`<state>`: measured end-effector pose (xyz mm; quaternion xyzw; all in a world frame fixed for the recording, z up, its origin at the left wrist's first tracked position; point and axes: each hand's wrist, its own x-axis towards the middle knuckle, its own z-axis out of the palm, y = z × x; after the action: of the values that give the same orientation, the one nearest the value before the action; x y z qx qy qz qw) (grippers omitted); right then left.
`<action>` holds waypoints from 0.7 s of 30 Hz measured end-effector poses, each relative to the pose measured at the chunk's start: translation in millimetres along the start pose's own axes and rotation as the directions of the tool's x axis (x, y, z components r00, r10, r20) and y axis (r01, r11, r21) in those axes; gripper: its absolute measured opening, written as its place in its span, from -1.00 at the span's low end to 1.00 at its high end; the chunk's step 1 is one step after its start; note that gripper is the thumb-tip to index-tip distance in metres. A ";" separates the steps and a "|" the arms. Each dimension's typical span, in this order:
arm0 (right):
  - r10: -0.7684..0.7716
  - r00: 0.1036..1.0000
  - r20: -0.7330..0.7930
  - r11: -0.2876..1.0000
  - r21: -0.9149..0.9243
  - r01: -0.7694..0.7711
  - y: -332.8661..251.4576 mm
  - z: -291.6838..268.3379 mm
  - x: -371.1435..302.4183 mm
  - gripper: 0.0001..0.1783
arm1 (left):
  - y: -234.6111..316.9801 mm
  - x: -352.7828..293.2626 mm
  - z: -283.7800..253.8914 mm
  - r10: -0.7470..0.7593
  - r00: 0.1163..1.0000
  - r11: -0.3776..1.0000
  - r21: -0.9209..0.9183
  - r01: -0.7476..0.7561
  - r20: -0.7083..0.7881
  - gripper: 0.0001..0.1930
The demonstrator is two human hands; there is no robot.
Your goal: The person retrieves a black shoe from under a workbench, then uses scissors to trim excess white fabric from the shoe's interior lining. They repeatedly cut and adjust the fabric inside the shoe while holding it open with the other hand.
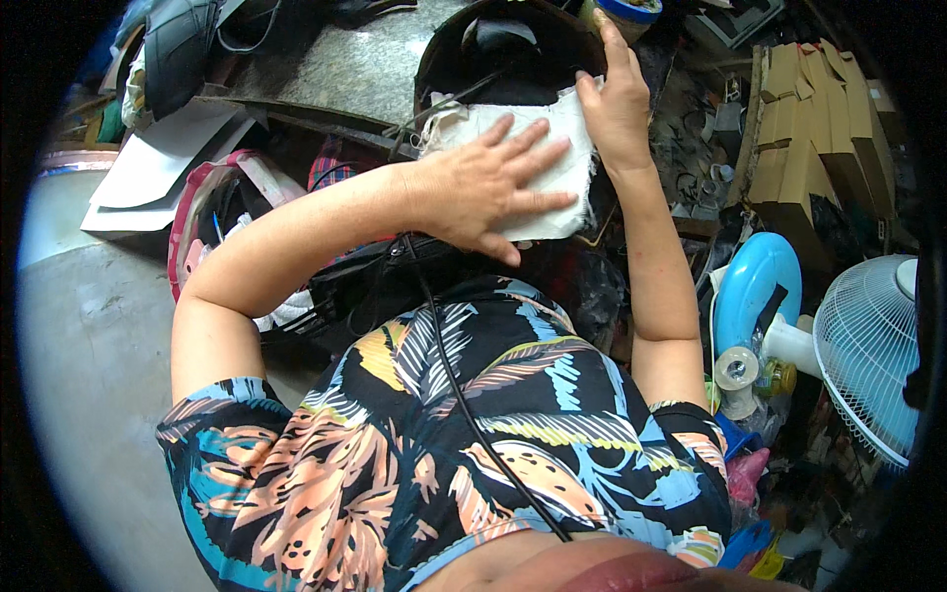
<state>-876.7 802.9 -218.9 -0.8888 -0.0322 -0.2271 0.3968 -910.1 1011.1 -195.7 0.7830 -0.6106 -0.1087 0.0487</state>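
A frayed white cloth (557,219) lies at the near side of a dark round container (422,74), at the top middle of the view. My left hand (493,187) rests flat on this cloth with its fingers spread. At the cloth's right edge is my right hand (619,113), its index finger stretched forward and its thumb apart, close to the container's right rim. I cannot tell how firmly it touches the rim. Inside the container, behind the cloth, there is dark material with a greyish curved piece (500,37). The cloth's underside is hidden.
A grey worktop (365,64) extends to the left, with black leather-like pieces (178,59) on it. A pink-rimmed basket (176,222) stands below. To the right are a blue-lidded jar (631,10), cardboard boxes (799,148) and a white-and-blue fan (868,340).
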 end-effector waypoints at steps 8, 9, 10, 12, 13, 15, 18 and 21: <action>-0.066 0.997 -0.043 0.972 0.223 0.074 9.2 -3.2 31.5 -0.39 | 8.1 -16.3 -63.7 0.090 0.972 0.791 -0.577 -0.202 -0.217 -0.64; -0.089 0.996 -0.032 0.959 0.268 0.094 8.9 -4.7 37.6 -0.40 | -2.1 -15.6 -69.3 0.060 0.927 0.978 -0.164 -0.128 -0.370 -0.60; -0.112 0.994 -0.021 0.944 0.311 0.113 7.8 -7.1 44.2 -0.41 | -19.0 -14.1 -75.4 0.052 0.907 0.997 0.071 -0.025 -0.418 -0.54; -0.008 0.997 0.079 0.959 0.282 -0.015 3.5 -15.3 54.7 -0.45 | -43.4 -19.9 -74.7 -0.106 0.965 0.956 0.243 0.165 -0.240 -0.51; -0.069 0.994 0.085 0.973 0.226 0.048 -0.2 -18.8 59.6 -0.46 | -52.6 -23.7 -68.7 -0.263 0.962 0.908 0.317 0.274 -0.080 -0.49; -0.187 0.977 0.108 0.978 0.113 0.174 -10.3 -26.0 66.0 -0.48 | -65.7 -27.4 -49.5 -0.218 0.970 0.920 0.309 0.242 -0.112 -0.49; -0.472 0.881 0.035 0.762 -0.486 0.428 -30.7 -32.3 47.8 -0.41 | -77.0 -26.4 -24.2 -0.142 0.974 0.919 0.343 0.195 -0.174 -0.61; -0.812 0.577 -0.088 0.540 -0.489 0.685 -51.5 -22.8 23.9 -0.46 | -81.0 -22.4 -13.2 -0.164 0.970 0.937 0.280 0.210 -0.180 -0.71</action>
<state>-876.1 818.7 -159.9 -0.8003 -0.3051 -0.5120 0.0664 -835.7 1052.2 -197.3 0.8420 -0.5369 0.0409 -0.0330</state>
